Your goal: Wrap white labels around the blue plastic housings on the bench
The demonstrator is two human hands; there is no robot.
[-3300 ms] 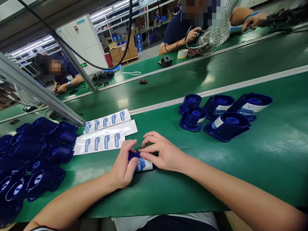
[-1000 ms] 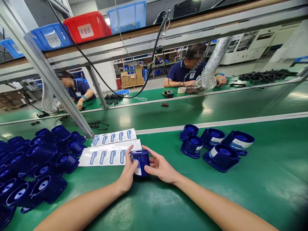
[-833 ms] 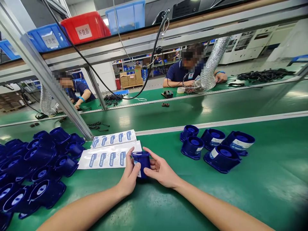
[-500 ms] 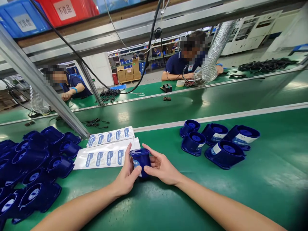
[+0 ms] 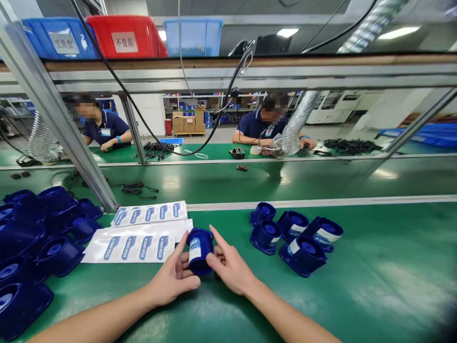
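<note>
Between my two hands is a dark blue plastic housing (image 5: 204, 247), a white-and-blue label on its side facing left and toward me. My left hand (image 5: 172, 278) supports it from the left, fingers behind and under it, thumb off the surface below the label. My right hand (image 5: 230, 267) grips the right side, thumb pressed on the front and index finger stretched along the rim. Just left of my hands lie sheets of printed labels (image 5: 134, 245), white with blue markings. To the right stand several labelled blue housings (image 5: 303, 255).
A heap of blue housings (image 5: 53, 252) fills the left of the green bench (image 5: 228, 317). A metal post (image 5: 71, 119) rises behind them. Overhead, a shelf holds a red bin (image 5: 126, 38) and blue bins. A black cable hangs down ahead. Two people sit across the line.
The view has levelled and tilted up, showing more of the shelf. The housing has been turned, its label showing more fully, and my left thumb has come off it.
</note>
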